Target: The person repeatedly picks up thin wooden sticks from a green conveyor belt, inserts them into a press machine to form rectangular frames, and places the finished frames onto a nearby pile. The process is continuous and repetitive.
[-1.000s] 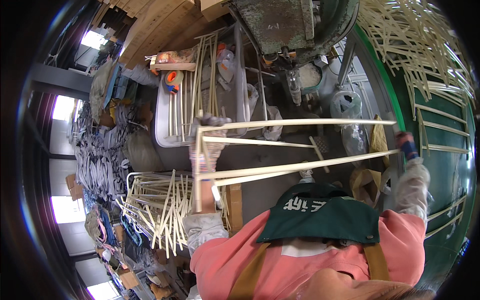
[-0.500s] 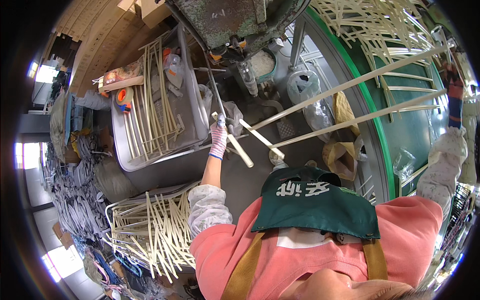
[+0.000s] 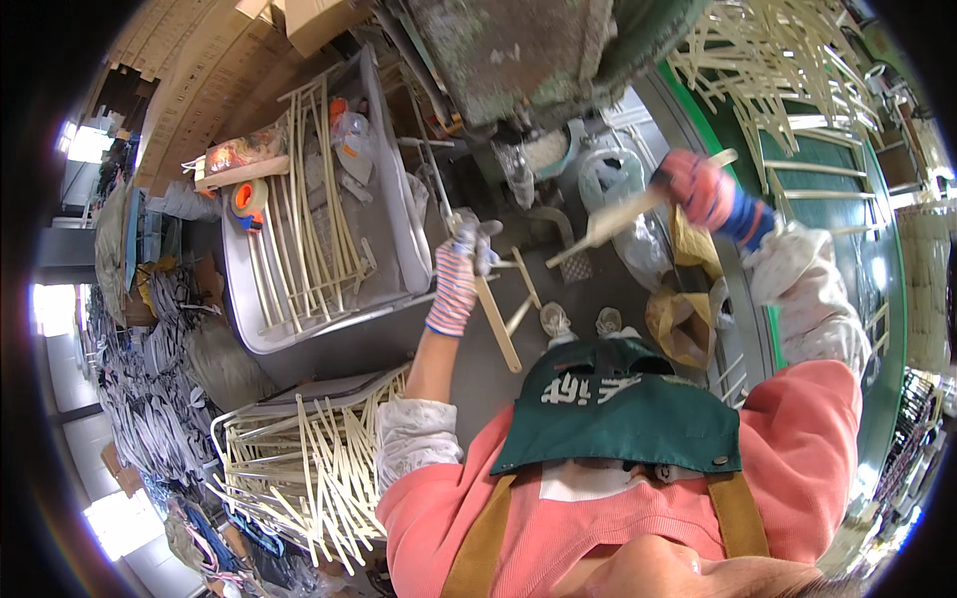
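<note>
My left hand (image 3: 457,284), in a striped glove, is closed around a pale wooden strip (image 3: 496,324) that slants down toward my apron. Beside that strip, a thin pale crosspiece (image 3: 526,281) shows above the floor; whether it joins the strip I cannot tell. My right hand (image 3: 703,199), in an orange and blue glove, grips a pale wooden piece (image 3: 620,217) that points toward the middle. Its far end sticks out past the fingers, and its full shape is foreshortened. A worn green machine (image 3: 508,55) stands ahead, beyond both hands.
A grey bin (image 3: 407,261) at left holds strips and a tape dispenser (image 3: 249,202). A rack of strips (image 3: 319,468) stands lower left. More strips (image 3: 778,75) are piled on the green table (image 3: 797,249) at right. Plastic bags (image 3: 610,177) and a paper bag (image 3: 681,324) are between.
My right hand has come in from the far right toward the middle, bringing its long pale pieces along. My left hand has shifted slightly right, still gripping its strip.
</note>
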Demonstrator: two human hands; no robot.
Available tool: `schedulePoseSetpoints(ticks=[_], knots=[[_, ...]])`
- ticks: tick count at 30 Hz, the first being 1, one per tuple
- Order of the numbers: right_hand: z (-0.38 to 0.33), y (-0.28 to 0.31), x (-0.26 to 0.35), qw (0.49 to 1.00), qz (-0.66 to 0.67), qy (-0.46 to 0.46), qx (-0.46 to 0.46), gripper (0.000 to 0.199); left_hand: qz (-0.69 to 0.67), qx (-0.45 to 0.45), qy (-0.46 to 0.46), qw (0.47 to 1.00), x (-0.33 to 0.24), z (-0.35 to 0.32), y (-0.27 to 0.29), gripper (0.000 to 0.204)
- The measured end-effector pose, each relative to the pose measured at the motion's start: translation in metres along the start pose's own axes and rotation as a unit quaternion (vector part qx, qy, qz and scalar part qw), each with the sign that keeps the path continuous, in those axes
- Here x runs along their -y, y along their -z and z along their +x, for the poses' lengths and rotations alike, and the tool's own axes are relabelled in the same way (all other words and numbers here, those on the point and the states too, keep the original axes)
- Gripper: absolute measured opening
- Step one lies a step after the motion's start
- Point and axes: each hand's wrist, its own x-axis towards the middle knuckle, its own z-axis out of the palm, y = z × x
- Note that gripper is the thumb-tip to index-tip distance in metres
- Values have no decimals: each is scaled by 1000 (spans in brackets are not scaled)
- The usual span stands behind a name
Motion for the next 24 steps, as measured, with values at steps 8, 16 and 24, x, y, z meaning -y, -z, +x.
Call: schedulePoseSetpoints(ticks=[8,16,24], knots=[[35,-98,2,900,-42,434,-7,21,80,-53,-2,995,-25,7,-81,34],[77,-114,-12,874,-4,484,-34,26,-20,-97,-102,990,-42,16,-118,24],[68,-125,-67,974,-37,113,-195,24,45,-174,-30,983,-22,28,-112,22]])
